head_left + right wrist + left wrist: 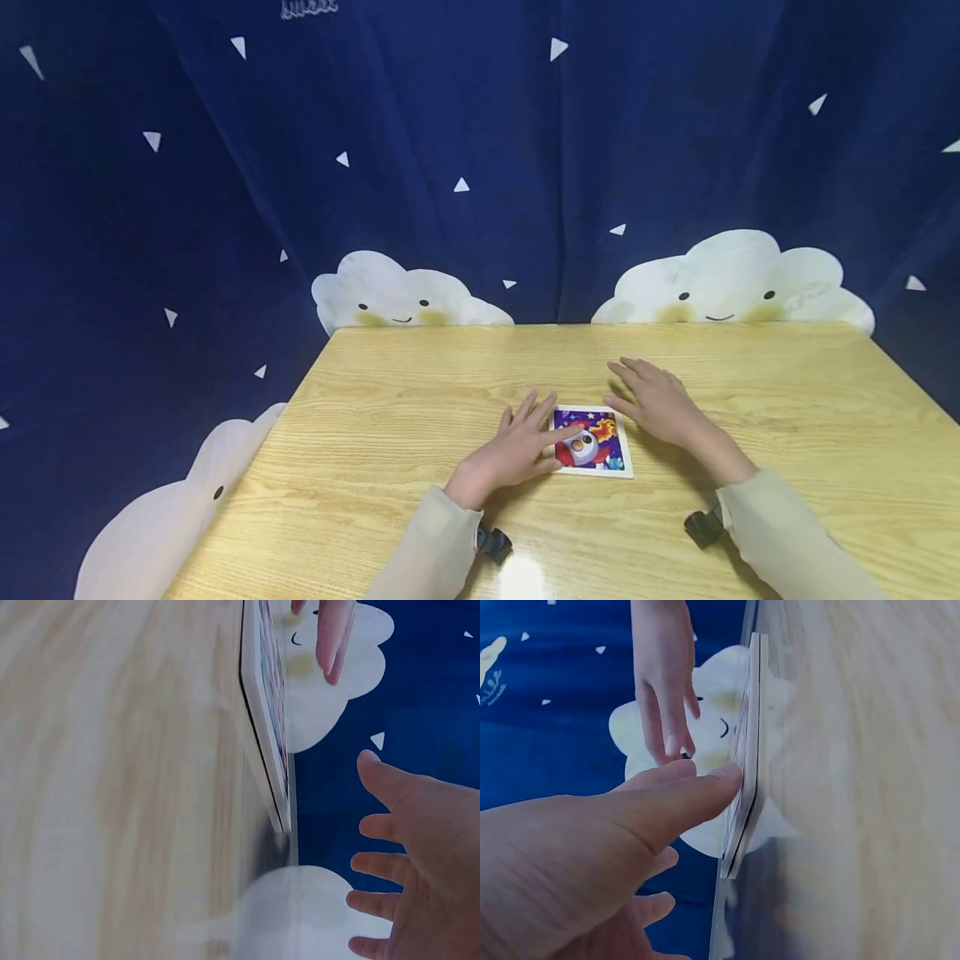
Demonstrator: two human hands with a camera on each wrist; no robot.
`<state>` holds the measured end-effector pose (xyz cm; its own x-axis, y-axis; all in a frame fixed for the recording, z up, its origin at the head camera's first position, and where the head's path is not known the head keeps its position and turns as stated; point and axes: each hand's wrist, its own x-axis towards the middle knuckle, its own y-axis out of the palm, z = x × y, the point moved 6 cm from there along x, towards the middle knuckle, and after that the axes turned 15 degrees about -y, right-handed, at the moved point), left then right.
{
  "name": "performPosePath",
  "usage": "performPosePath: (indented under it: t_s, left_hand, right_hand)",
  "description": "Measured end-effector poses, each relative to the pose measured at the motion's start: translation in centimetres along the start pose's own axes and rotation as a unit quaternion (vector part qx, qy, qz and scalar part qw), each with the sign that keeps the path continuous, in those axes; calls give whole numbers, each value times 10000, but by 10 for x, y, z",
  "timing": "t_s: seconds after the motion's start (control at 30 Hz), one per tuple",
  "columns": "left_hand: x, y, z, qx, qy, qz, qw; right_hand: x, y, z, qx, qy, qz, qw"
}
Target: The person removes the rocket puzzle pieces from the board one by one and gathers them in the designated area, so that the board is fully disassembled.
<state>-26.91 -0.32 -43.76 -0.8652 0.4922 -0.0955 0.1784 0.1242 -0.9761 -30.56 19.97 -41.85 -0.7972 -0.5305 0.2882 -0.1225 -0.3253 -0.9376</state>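
On the table (360,467), the picture board (597,450) lies flat between the left hand (517,450), fingers spread over its left edge, and the right hand (656,402), fingers apart near its far right corner.

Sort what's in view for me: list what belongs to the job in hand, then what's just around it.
Part of the job:
Rocket-picture board, flat on the table
Left hand, reaching over the board's edge
Right hand, beside the board, apart from it

Just around:
Blue curtain with clouds and triangles
Black wrist devices
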Motion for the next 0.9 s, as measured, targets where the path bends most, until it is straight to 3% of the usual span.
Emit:
performPosePath:
  t_s: [0.4,0.63,0.9]
  left_hand:
    - [5,8,5,-135,-249,454,9986]
    - [8,10,7,-190,-255,669,9973]
    - [8,12,10,-230,-290,827,9959]
  right_hand:
    - [19,23,20,976,-731,49,9925]
    - [27,28,29,1214,-1147,49,9859]
    - [32,35,32,1341,-1295,164,9823]
